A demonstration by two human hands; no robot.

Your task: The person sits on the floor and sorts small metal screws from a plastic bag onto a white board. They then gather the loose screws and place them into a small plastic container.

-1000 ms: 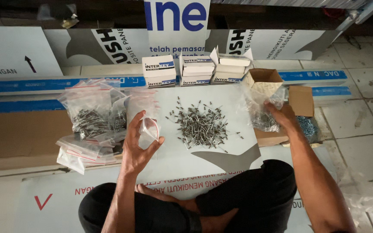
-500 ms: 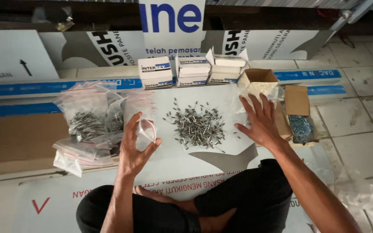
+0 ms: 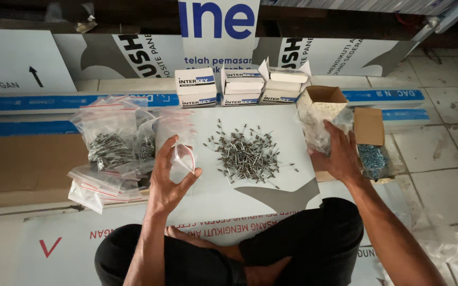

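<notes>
White board (image 3: 271, 124) on the floor carries one rivet pile (image 3: 247, 156) between both hands. Left hand (image 3: 168, 177) pinches one small bag (image 3: 182, 161); right hand (image 3: 337, 153) grips one plastic bag (image 3: 316, 124), three boxes (image 3: 239, 85) beyond.

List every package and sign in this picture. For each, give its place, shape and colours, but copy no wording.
Three small boxes: row behind the rivet pile, white with blue bands.
Open carton: right of the row, brown.
Filled zip bags: left heap, clear, red-striped.
Empty zip bag: in the left hand.
Sign panels: leaning behind, white, blue and grey print.
</notes>
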